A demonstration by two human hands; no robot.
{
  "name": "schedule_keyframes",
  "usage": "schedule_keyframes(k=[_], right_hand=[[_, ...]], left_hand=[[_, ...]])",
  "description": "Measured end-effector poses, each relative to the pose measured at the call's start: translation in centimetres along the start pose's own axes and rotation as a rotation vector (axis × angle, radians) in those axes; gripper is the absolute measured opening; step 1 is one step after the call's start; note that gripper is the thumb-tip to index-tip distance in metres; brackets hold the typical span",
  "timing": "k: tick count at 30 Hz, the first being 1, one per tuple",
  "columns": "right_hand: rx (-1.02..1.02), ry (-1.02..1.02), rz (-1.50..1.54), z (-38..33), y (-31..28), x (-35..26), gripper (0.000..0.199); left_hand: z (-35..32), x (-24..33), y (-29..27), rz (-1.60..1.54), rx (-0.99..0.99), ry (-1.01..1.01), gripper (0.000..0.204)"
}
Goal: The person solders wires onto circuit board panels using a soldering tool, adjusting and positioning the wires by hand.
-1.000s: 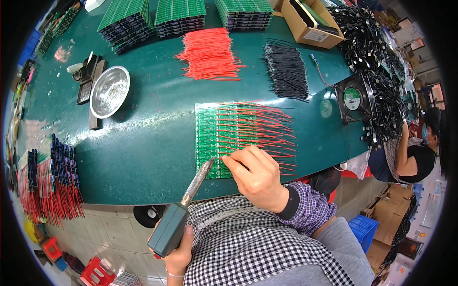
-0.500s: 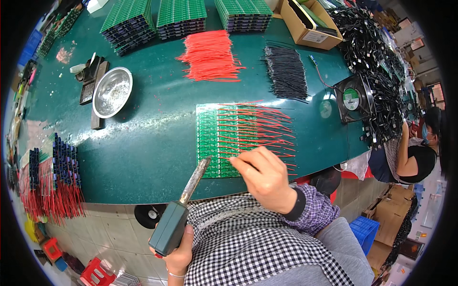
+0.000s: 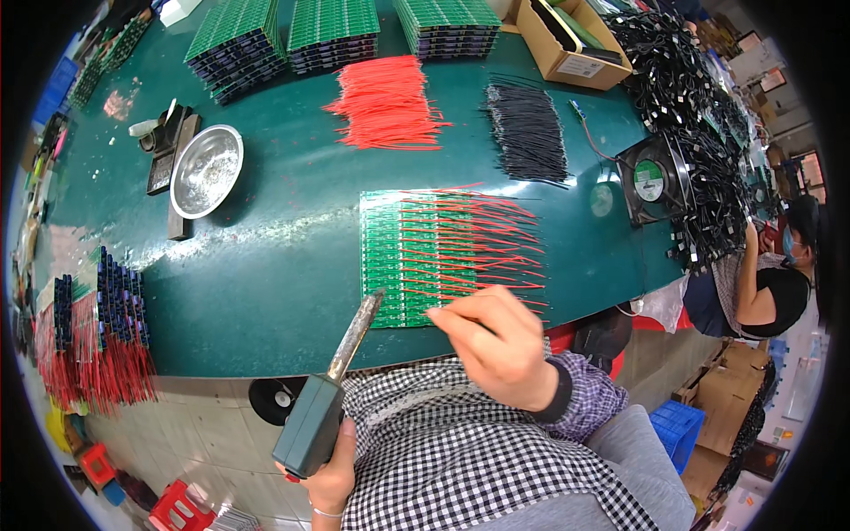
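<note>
My left hand [image 3: 333, 469] is closed around the dark green handle of a soldering iron [image 3: 352, 341], at the lower middle. The iron's long metal shaft points up, its tip over the lower left part of a green circuit board panel [image 3: 381, 239]. Rows of red wires [image 3: 505, 232] lie across the panel and reach out past its right side. My right hand [image 3: 500, 350] is over the panel's lower right corner, thumb and forefinger pinched close to the iron's tip. Whatever is between those fingertips is too small to make out.
Bundles of red wires [image 3: 390, 102] and black wires [image 3: 528, 133] lie behind the panel. A metal bowl [image 3: 207, 173] sits at left, board stacks [image 3: 332, 35] and a cardboard box [image 3: 574, 46] at the back. At right are a fan [image 3: 651, 180], piled black cables [image 3: 708, 150] and a seated person [image 3: 768, 288].
My right hand has moved slightly down, toward the near edge of the panel. The soldering iron has barely moved, staying in my left hand. The whole view has shifted a little.
</note>
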State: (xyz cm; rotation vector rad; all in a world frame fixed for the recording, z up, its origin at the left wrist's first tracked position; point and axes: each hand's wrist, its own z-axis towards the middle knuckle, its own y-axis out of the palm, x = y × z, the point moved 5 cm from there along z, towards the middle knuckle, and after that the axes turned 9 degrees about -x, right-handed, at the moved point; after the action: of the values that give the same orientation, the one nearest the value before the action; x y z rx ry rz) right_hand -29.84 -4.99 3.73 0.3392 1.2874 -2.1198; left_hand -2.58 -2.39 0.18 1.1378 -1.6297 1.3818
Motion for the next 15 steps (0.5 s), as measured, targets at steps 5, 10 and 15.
schedule_keyframes(k=[5, 10, 15], right_hand=[[-0.039, 0.059, -0.042, 0.0, 3.0, 1.0, 0.028], [-0.043, 0.040, -0.096, 0.2, 3.6, 0.9, 0.028], [-0.040, 0.042, -0.120, 0.2, 3.7, 0.8, 0.028]], left_hand=[[-0.1, 0.2, 0.0, 0.041, -0.005, 0.105, 0.032], [0.5, 0.6, 0.2, 0.074, -0.089, 0.056, 0.029], [0.9, 1.0, 0.5, 0.059, -0.115, 0.091, 0.026]])
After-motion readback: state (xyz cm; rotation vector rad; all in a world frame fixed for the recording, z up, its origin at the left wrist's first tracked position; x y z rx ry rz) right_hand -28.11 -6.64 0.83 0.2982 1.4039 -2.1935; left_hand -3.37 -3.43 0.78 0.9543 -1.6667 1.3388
